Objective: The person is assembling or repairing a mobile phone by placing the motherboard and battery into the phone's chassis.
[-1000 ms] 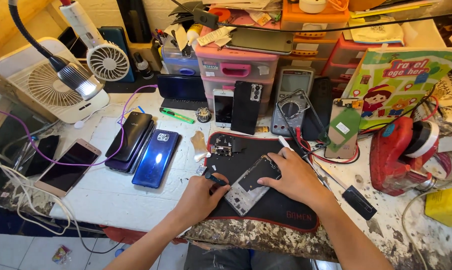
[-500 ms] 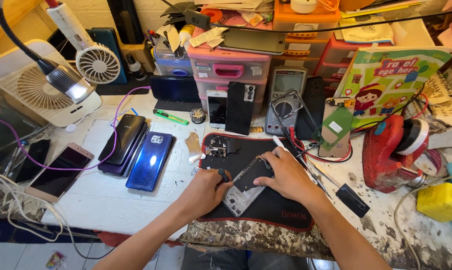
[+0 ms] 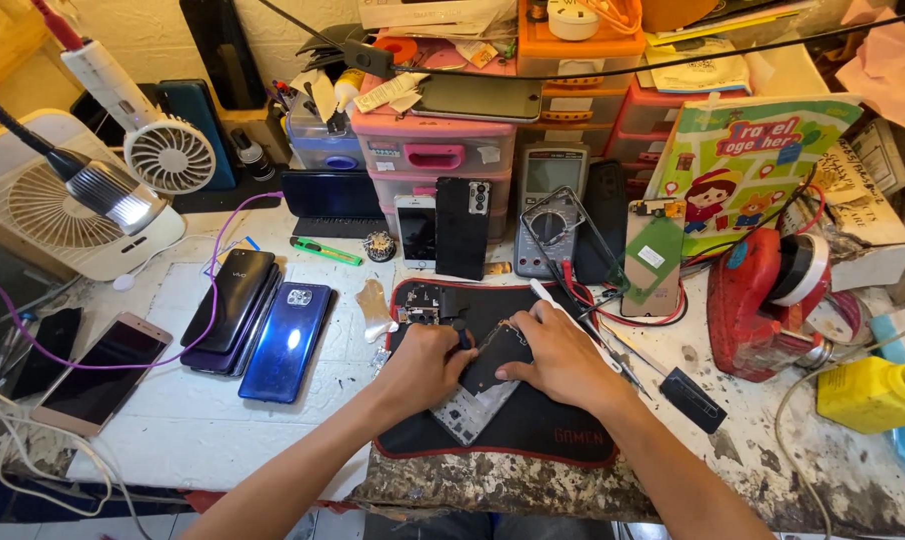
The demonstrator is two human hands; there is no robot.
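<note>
Head cam: opened phone [image 3: 485,385] lies on the black mat [image 3: 533,430] at 6 o'clock. Left hand [image 3: 425,365] is curled around a small dark tool [image 3: 461,332] at the phone's 10 o'clock; right hand [image 3: 563,352] presses down on it, fingers bent, at 2 o'clock. Blue phone [image 3: 285,342] sits at 9 o'clock.

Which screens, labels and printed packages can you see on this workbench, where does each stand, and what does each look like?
Multimeter: centre back, grey, upright, with a pale rectangular screen.
White phone: left of it, leaning on the pink drawers, dark screen.
Gold phone: far left, flat, dark screen.
Picture book: right back, green, cartoon cover.
Drawer labels: small white rectangles.
Opened phone: on the black mat, under both hands.
</note>
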